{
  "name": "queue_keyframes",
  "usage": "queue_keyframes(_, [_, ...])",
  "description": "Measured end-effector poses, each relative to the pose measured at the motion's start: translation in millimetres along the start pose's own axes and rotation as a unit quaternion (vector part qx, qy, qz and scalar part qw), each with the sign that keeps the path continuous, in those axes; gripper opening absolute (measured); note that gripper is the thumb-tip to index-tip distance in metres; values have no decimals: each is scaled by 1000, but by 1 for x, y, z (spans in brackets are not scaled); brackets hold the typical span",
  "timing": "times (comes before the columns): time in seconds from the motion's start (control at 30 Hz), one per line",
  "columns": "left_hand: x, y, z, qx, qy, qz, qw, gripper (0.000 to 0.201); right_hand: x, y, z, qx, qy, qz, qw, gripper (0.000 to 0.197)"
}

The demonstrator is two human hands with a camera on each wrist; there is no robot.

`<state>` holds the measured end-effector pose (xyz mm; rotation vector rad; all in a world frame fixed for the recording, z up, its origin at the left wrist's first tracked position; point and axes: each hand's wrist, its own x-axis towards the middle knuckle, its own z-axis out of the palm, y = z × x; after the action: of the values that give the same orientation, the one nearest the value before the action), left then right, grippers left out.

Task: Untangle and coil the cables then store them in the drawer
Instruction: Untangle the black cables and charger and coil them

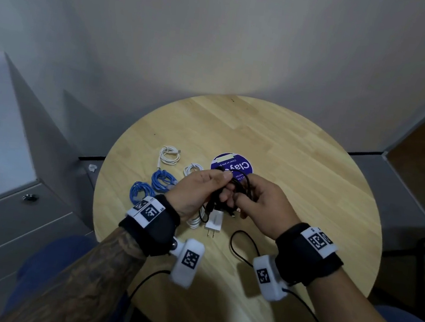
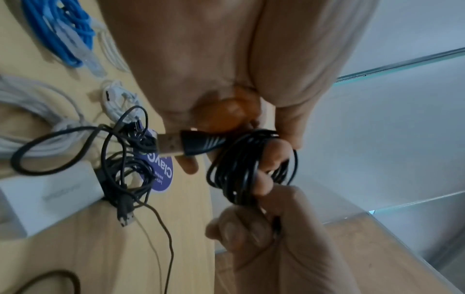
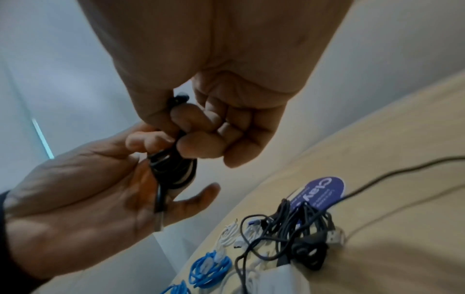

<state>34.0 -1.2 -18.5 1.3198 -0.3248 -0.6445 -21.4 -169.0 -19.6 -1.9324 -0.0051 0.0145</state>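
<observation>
Both hands hold one coiled black cable (image 1: 241, 189) in the air above the round wooden table (image 1: 299, 172). My left hand (image 1: 199, 189) grips the coil (image 2: 251, 165) with its fingers through the loops, and the cable's USB plug (image 2: 193, 145) lies across that palm. My right hand (image 1: 257, 202) pinches a strand of the same coil (image 3: 173, 169) between thumb and curled fingers (image 3: 198, 147). Below the hands lies a tangle of black cables (image 3: 297, 228) with a white charger (image 1: 214, 222).
Two blue coils (image 1: 161, 179) (image 1: 139, 191) and two white coils (image 1: 170, 155) (image 1: 192, 170) lie on the table's left half, by a purple round sticker (image 1: 232, 165). A grey drawer cabinet (image 1: 9, 215) stands left of the table. A loose black lead (image 1: 243, 246) loops near my right wrist.
</observation>
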Motion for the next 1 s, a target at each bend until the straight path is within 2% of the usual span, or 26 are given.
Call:
queue_keyframes(0.1, [2,-5,5,-38,33,-12,999,29,2,3,1,49,-9,20,999,12])
queue_keyframes(0.17, [4,-4,2,19,66,-9,998,29,2,4,1,38,-15,5,999,14])
queue_keyframes(0.23, [6,-5,-1,69,62,-9,996,32,2,4,0,22,12,-17,1000,8])
queue_keyframes(0.33, [5,-8,1,81,37,-28,996,27,8,9,-12,-93,101,-57,989,13])
queue_keyframes(0.43, [3,-6,9,35,11,-58,998,29,10,12,-22,-235,150,-60,958,17])
queue_keyframes(0.53, [3,-3,13,-10,7,-83,996,31,8,13,-21,-269,172,-51,946,14])
queue_keyframes(0.63, [2,-1,11,-54,20,-80,995,28,10,12,-20,-218,159,-86,959,12])
queue_keyframes(0.7, [1,0,10,-87,25,-73,993,27,10,13,-20,-175,124,-82,973,16])
queue_keyframes(0.8, [0,0,7,-116,32,-81,989,24,6,15,-11,-136,58,-27,989,19])
queue_keyframes(0.9, [-1,2,8,-108,30,-99,989,20,5,11,-5,2,68,20,998,19])
queue_keyframes(1.0, [-2,6,8,-57,23,-100,993,18,4,2,-1,141,60,57,987,18])
